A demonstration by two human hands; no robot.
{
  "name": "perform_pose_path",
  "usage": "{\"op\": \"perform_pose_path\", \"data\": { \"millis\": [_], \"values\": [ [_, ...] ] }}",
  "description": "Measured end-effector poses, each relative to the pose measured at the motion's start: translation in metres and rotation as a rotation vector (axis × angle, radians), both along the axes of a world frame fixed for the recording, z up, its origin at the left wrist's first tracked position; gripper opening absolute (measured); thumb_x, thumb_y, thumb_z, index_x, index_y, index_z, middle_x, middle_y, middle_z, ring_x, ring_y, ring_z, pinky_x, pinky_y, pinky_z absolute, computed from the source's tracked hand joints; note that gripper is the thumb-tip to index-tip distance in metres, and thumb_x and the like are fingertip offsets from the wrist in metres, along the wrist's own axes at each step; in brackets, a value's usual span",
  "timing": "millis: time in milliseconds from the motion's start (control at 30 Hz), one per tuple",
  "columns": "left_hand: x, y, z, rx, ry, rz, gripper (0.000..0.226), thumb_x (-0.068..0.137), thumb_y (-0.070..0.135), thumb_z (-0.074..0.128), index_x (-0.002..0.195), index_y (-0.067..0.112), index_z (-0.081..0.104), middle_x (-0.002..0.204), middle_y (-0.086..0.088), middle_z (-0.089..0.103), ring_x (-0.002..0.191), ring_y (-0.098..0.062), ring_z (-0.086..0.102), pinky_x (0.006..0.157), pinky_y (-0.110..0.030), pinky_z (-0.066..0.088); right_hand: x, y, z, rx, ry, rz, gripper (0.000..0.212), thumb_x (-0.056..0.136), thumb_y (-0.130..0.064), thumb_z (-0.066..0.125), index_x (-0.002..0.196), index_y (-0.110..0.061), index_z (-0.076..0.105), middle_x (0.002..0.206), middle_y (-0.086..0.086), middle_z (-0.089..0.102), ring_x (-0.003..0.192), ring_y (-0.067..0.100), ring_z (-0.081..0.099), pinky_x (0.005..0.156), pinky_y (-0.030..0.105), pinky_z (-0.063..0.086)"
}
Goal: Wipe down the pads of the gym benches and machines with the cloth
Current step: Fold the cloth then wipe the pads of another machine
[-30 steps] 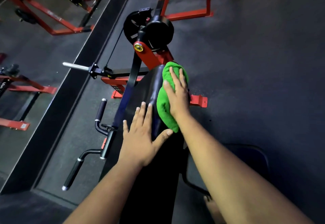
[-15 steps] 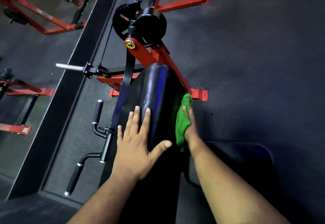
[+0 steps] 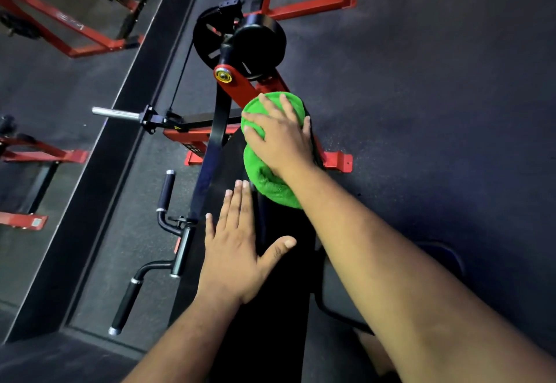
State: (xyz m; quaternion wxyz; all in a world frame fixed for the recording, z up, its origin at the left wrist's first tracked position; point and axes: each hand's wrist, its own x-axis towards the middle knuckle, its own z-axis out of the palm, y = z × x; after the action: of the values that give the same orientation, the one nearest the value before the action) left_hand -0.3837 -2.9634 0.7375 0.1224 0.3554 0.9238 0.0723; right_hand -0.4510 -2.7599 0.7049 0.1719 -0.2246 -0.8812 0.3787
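Observation:
A long black pad (image 3: 270, 316) of a red-framed machine runs away from me down the middle of the view. My right hand (image 3: 281, 137) lies flat with spread fingers on a bright green cloth (image 3: 270, 187), pressing it onto the pad's far top end. The cloth bulges out under the palm and hangs toward my wrist. My left hand (image 3: 237, 250) rests flat and open on the pad nearer to me, thumb out to the right, holding nothing.
Black handles (image 3: 164, 193) and a chrome weight peg (image 3: 115, 113) stick out to the left of the pad. A black round weight plate (image 3: 240, 41) sits on the red arm beyond the cloth. A black seat (image 3: 439, 257) lies at the right. Other red frames (image 3: 75, 21) stand at the left on dark rubber floor.
My right hand has carried the cloth from the pad's right side back up onto its far top end. The left hand has stayed flat on the pad.

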Motion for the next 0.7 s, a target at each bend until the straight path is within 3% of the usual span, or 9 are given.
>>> {"op": "perform_pose_path", "data": {
  "millis": [167,233,400,467,533,600,700],
  "values": [
    [0.001,-0.003,0.003,0.102,-0.064,0.021,0.122,0.072,0.100,0.012,0.159,0.019,-0.018,0.166,0.012,-0.020,0.155,-0.005,-0.011,0.126,-0.053,0.006,0.070,-0.057,-0.022,-0.094,0.170,-0.009,0.050,0.095,-0.045,0.047,0.144,-0.036,0.055,0.167,-0.003,0.027,0.156,0.029,0.013,0.117,0.065,0.025],
    [0.000,-0.003,0.004,0.124,-0.092,0.018,0.122,0.070,0.101,0.010,0.157,0.021,-0.022,0.166,0.011,-0.021,0.155,-0.006,-0.010,0.126,-0.052,0.005,0.099,-0.082,-0.036,-0.190,0.206,0.008,0.058,0.093,-0.046,0.047,0.150,-0.034,0.047,0.168,0.000,0.023,0.156,0.031,0.012,0.121,0.059,0.024],
    [-0.002,-0.003,0.001,0.086,-0.054,-0.012,0.113,0.074,0.098,0.008,0.158,0.026,-0.018,0.167,0.011,-0.019,0.154,-0.007,-0.014,0.126,-0.055,0.008,0.040,-0.025,-0.032,-0.155,0.184,-0.034,0.065,0.087,-0.055,0.048,0.146,-0.030,0.054,0.165,0.011,0.030,0.153,0.042,0.019,0.118,0.063,0.026],
    [-0.002,-0.002,-0.002,0.048,-0.025,-0.012,0.111,0.075,0.097,0.007,0.161,0.029,-0.009,0.169,0.010,-0.015,0.155,-0.009,-0.013,0.125,-0.055,0.009,0.017,0.012,-0.041,-0.218,0.227,-0.050,0.071,0.084,-0.058,0.051,0.146,-0.024,0.055,0.163,0.019,0.029,0.151,0.045,0.023,0.122,0.051,0.021],
    [-0.002,-0.001,-0.003,0.036,-0.013,-0.012,0.108,0.075,0.098,0.008,0.161,0.033,-0.003,0.169,0.010,-0.014,0.156,-0.010,-0.011,0.125,-0.055,0.009,0.015,0.018,-0.051,-0.306,0.271,-0.072,0.070,0.087,-0.055,0.053,0.146,-0.018,0.053,0.162,0.023,0.030,0.151,0.043,0.025,0.122,0.040,0.016],
    [-0.002,0.000,-0.002,0.039,-0.015,-0.008,0.108,0.075,0.098,0.009,0.161,0.035,-0.002,0.169,0.010,-0.014,0.156,-0.010,-0.011,0.126,-0.055,0.009,0.035,-0.007,-0.057,-0.351,0.343,-0.147,0.062,0.094,-0.047,0.053,0.147,-0.015,0.051,0.161,0.022,0.032,0.151,0.039,0.028,0.123,0.037,0.017],
    [-0.002,-0.001,-0.001,0.028,-0.018,-0.007,0.109,0.074,0.099,0.009,0.161,0.035,-0.002,0.169,0.010,-0.013,0.156,-0.011,-0.010,0.125,-0.056,0.012,0.087,-0.069,-0.065,-0.470,0.404,-0.151,0.059,0.100,-0.038,0.050,0.155,-0.019,0.038,0.166,0.010,0.026,0.156,0.022,0.018,0.126,0.035,0.013]
  ]
}}
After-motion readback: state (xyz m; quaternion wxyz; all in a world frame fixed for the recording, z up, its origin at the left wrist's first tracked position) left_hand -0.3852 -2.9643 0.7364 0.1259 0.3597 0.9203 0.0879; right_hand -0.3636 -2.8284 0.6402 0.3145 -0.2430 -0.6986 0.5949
